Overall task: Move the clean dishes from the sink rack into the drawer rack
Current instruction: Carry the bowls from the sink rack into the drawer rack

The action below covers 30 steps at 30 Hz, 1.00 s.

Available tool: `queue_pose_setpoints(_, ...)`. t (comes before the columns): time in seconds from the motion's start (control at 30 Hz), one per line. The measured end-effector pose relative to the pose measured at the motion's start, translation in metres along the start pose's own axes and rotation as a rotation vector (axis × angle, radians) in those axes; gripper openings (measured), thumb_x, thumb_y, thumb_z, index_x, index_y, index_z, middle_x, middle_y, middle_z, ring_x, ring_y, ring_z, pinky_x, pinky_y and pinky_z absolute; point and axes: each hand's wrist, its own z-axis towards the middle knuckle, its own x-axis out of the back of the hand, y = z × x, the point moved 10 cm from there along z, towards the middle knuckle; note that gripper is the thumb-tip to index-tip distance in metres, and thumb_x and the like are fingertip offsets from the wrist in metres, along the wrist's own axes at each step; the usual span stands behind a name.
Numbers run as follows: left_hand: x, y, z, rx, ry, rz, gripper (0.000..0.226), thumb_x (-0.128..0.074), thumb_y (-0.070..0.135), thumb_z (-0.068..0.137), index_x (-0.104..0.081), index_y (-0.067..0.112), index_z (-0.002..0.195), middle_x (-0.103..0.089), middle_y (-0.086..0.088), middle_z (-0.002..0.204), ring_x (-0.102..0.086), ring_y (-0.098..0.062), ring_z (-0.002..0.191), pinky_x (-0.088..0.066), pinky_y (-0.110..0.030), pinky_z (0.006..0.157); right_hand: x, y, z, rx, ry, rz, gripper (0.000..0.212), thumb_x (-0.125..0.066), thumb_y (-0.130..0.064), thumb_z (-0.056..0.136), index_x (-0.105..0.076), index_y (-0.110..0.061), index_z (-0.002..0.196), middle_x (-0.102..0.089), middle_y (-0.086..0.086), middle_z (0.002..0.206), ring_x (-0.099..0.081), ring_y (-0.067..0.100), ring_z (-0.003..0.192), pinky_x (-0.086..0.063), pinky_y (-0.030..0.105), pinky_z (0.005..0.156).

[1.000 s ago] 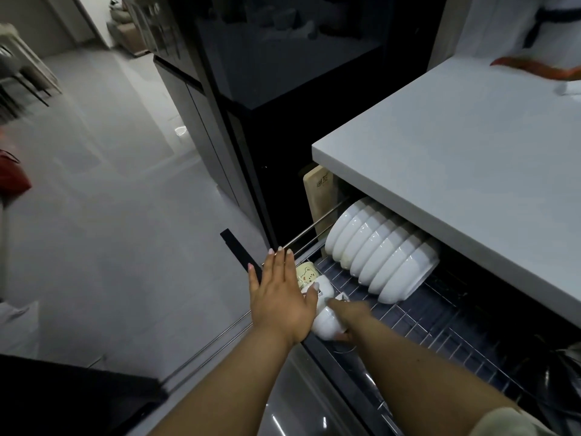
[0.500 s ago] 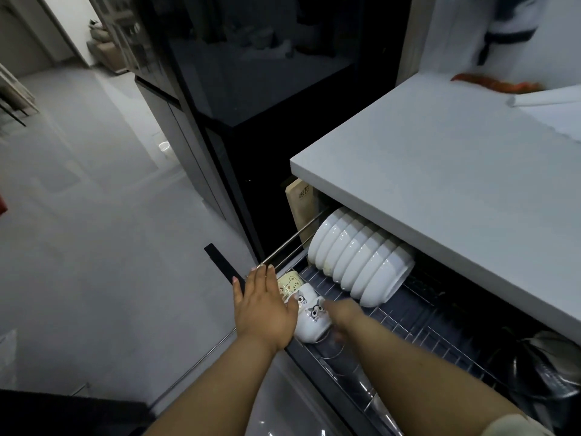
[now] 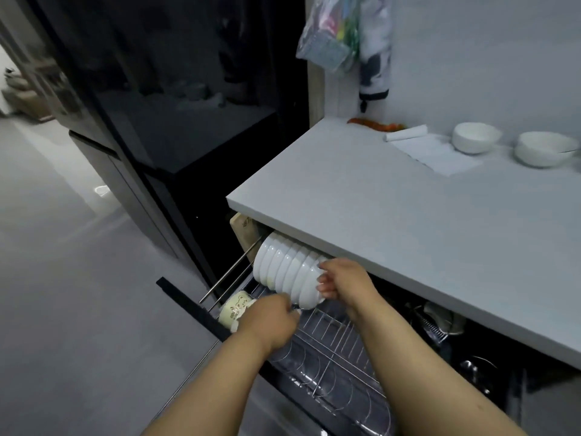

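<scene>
Both forearms reach down and forward into the pulled-out drawer rack (image 3: 339, 338) under the desk (image 3: 408, 221). The right hand (image 3: 344, 283) is raised a little higher than the other, wrist bent, its fingers curled against the near end of the row of white bowls (image 3: 287, 270), gripping the nearest bowl at its rim and side. The left hand (image 3: 272, 319) sits lower and nearer the drawer's front edge, knuckles up and fingers curled under; it touches the bottom of that same nearest bowl, but whether it truly holds anything I cannot tell, as its fingertips are tucked out of sight.

The bowls stand on edge, nested one against the next. The row's long axis runs from the far left corner of the drawer, by a wooden board (image 3: 243, 226), toward the person and to the right, its far half tucked under the desk's overhang. Just beside the left hand, at the front left corner of the rack, a cream mug with a bear print (image 3: 234, 308) lies tipped on its side.

On the desk, well apart from the drawer, two more white bowls (image 3: 476, 141) stand upright near a sheet of paper towel (image 3: 437, 152).
</scene>
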Motion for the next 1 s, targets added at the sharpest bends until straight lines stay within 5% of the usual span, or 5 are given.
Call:
queue_pose_setpoints(0.23,0.023,0.089,-0.053,-0.179,0.067,-0.016,0.029,-0.049,0.039,0.092,-0.060,0.026,0.115,-0.067,0.001,0.107,-0.061,-0.019,0.096,-0.047,-0.028,0.078,0.109,-0.055,-0.093,0.190,0.176,0.093,0.019,-0.058,-0.026,0.093,-0.062,-0.007,0.094,-0.061,0.007,0.073,-0.058,0.017,0.060,-0.050,0.027,0.057)
queue_pose_setpoints(0.37,0.018,0.147,-0.087,-0.299,0.077,-0.074,0.023,-0.050,0.040,0.092,-0.062,0.023,0.102,-0.067,0.003,0.092,-0.062,-0.018,0.086,-0.053,-0.033,0.079,0.175,-0.060,-0.154,0.261,0.301,0.139,0.018,-0.059,-0.028,0.093,-0.063,-0.011,0.094,-0.062,0.005,0.075,-0.058,0.017,0.061,-0.046,0.025,0.055)
queue_pose_setpoints(0.53,-0.015,0.227,-0.127,-0.483,-0.011,-0.091,0.022,-0.052,0.042,0.092,-0.063,0.025,0.101,-0.065,0.008,0.092,-0.061,-0.012,0.088,-0.052,-0.032,0.083,0.253,-0.051,-0.229,0.297,0.459,0.185,0.017,-0.059,-0.026,0.093,-0.063,-0.009,0.094,-0.060,0.006,0.073,-0.058,0.017,0.059,-0.046,0.025,0.055)
queue_pose_setpoints(0.67,-0.042,0.292,-0.165,-0.652,-0.133,-0.134,0.019,-0.053,0.038,0.094,-0.064,0.025,0.101,-0.062,0.012,0.080,-0.058,-0.005,0.074,-0.046,-0.024,0.067,0.313,-0.041,-0.280,0.336,0.586,0.235,0.015,-0.061,-0.025,0.092,-0.063,-0.010,0.090,-0.060,0.006,0.071,-0.057,0.016,0.056,-0.045,0.024,0.052)
queue_pose_setpoints(1.0,-0.110,0.423,-0.239,-0.896,-0.287,-0.110,0.010,-0.055,0.035,0.093,-0.063,0.030,0.096,-0.063,0.012,0.088,-0.061,-0.006,0.084,-0.046,-0.020,0.069,0.454,-0.006,-0.391,0.301,0.893,0.133,0.015,-0.058,-0.025,0.093,-0.060,-0.010,0.088,-0.062,0.008,0.078,-0.057,0.017,0.062,-0.050,0.028,0.063)
